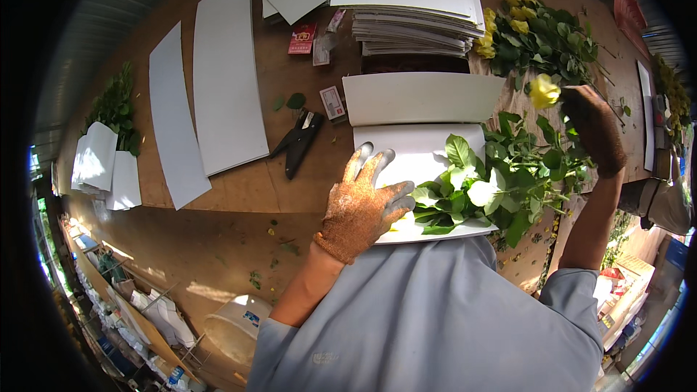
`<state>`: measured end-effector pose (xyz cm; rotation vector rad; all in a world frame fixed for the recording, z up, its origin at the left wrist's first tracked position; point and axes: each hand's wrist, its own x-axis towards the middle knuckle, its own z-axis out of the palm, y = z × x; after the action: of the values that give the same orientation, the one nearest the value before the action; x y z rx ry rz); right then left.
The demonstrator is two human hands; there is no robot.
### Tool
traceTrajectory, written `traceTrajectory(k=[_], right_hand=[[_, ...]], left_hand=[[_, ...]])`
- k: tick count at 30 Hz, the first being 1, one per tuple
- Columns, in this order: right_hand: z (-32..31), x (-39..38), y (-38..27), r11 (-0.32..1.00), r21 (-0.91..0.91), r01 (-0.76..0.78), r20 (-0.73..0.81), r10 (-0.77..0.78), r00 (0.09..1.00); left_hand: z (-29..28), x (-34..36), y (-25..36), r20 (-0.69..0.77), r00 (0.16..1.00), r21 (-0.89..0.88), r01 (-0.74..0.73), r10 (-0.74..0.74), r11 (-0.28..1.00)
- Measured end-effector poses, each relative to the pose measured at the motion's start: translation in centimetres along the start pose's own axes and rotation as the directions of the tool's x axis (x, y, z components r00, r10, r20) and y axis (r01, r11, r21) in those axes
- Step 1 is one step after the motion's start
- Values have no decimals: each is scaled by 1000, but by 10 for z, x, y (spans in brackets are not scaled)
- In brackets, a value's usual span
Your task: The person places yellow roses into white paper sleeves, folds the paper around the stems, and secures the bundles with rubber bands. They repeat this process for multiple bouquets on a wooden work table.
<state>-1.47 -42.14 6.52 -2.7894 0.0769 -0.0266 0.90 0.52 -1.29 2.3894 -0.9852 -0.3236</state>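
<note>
My left hand (pixel 367 202), in a brown glove with grey fingertips, lies with fingers spread on a white sheet (pixel 410 147) at the table's front edge. Under and beside its thumb a bit of yellow shows. Leafy green rose stems (pixel 508 181) lie across the sheet to the right, their leaves close to this hand. My right hand (pixel 595 127), gloved alike, is raised over the stems' far end and closed on a yellow rose (pixel 544 91), whose bloom points left. Its stem is mostly hidden by the hand. The sheet's back part (pixel 421 98) stands folded up.
Behind the sheet rises a stack of white cards (pixel 410 29). More yellow roses (pixel 548 40) lie at the back right. Black-handled pruning shears (pixel 298 141), small boxes (pixel 332 104) and long white sheets (pixel 226 76) lie to the left. Wrapped greenery (pixel 112 138) sits at the far left.
</note>
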Motion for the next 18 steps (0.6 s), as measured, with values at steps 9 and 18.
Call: traceTrajectory(k=[9,18], right_hand=[[-239,-108,299,866,-352,-355,-798,-80,597],[-316,-188,298,249,-621,-743,-759,48,650]], left_hand=[[12,3,-7,-67,989,122,-127,135,984],[9,10,1,-101,977,15,-188,189,982]])
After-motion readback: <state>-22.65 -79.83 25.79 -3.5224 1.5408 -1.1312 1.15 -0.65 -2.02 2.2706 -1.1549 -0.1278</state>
